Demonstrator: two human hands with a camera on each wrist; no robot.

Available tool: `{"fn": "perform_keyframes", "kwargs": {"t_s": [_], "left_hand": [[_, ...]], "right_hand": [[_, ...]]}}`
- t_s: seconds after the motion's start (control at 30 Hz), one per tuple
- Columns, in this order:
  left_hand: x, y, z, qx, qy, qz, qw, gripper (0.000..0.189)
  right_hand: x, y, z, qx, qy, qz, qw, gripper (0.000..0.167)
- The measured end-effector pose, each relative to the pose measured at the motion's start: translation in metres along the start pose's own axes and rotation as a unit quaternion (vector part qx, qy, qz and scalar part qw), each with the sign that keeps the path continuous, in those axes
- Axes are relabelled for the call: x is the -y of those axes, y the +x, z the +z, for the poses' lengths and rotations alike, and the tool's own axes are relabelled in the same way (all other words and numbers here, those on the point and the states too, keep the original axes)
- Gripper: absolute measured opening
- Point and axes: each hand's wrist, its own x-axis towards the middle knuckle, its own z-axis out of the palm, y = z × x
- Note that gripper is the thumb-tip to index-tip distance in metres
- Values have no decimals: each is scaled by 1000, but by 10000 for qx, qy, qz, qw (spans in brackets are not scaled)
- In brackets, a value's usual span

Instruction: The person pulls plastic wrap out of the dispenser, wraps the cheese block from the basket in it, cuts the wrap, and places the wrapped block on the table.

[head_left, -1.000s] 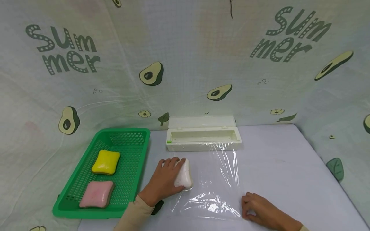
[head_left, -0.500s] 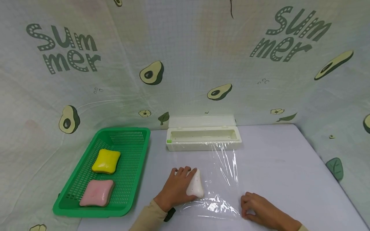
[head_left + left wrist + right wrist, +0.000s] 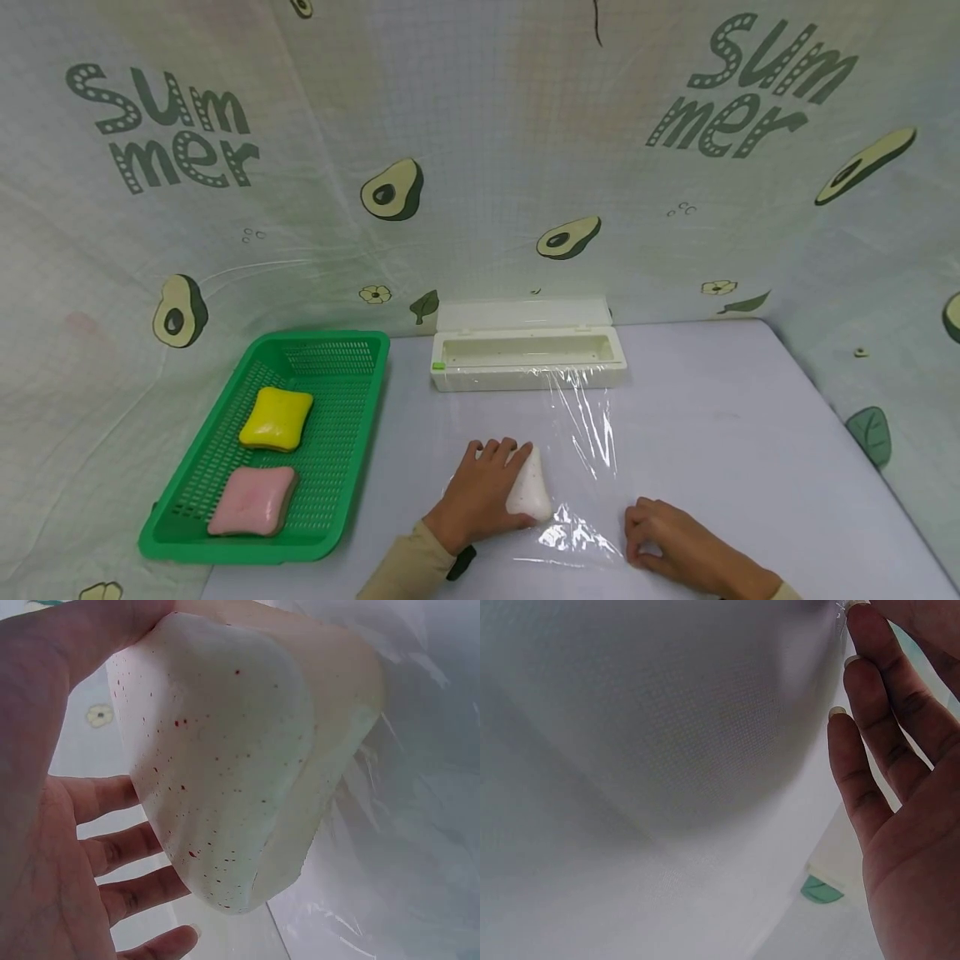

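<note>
Farthest out on the left hand's side stands a green basket (image 3: 333, 442), well apart from that hand. In it lie a pink block (image 3: 253, 500), nearer the person, and a yellow block (image 3: 276, 418) farther off; the two sit apart from each other.

Next comes the left hand (image 3: 486, 496), reaching forward from a beige sleeve (image 3: 411, 562). It is partly open, gripping a white block (image 3: 532, 490): the thumb presses the near end and the fingers, spaced from one another, bend over the far end. Small reddish specks on the block show in the left wrist view. The block lies just to the right of the left palm, over clear film (image 3: 579, 479); whether it touches the film I cannot tell.

Straight ahead of the left hand, beyond its fingertips, is a white case (image 3: 525, 381) with its lid (image 3: 525, 313) raised. The film runs from the case's front edge toward the person, filling the space between the two hands, which are apart.

Last is the right hand (image 3: 678, 542), its fingers curled in and thumb nearly closed against them, pinching the film's near right corner. The pale table (image 3: 750, 417) extends ahead of it.
</note>
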Motion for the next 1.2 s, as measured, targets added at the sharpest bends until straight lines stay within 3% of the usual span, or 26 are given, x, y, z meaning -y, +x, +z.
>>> {"fn": "perform_keyframes", "kwargs": {"t_s": [0.2, 0.4, 0.7, 0.83, 0.97, 1.1, 1.2], "left_hand": [[-9, 4, 4, -22, 204, 76, 9998, 98], [-15, 7, 13, 185, 302, 71, 9993, 101], [-14, 6, 24, -84, 260, 24, 9996, 101], [-4, -4, 25, -492, -18, 73, 9988, 96], [12, -20, 21, -803, -346, -110, 9961, 86], [30, -41, 22, -916, -688, -327, 9929, 72], [42, -57, 25, -762, -952, -296, 9921, 60]], "right_hand": [[-2, -2, 1, -14, -9, -78, 10000, 11], [0, -3, 1, -23, 42, 4, 10000, 20], [2, -4, 2, -19, 103, 142, 9998, 24], [2, -4, 3, -18, 129, 185, 9997, 25], [2, -5, 3, -50, 101, 177, 9998, 24], [2, -4, 2, -2, 132, 157, 9998, 24], [2, -4, 2, 43, 172, 187, 9997, 24]]}}
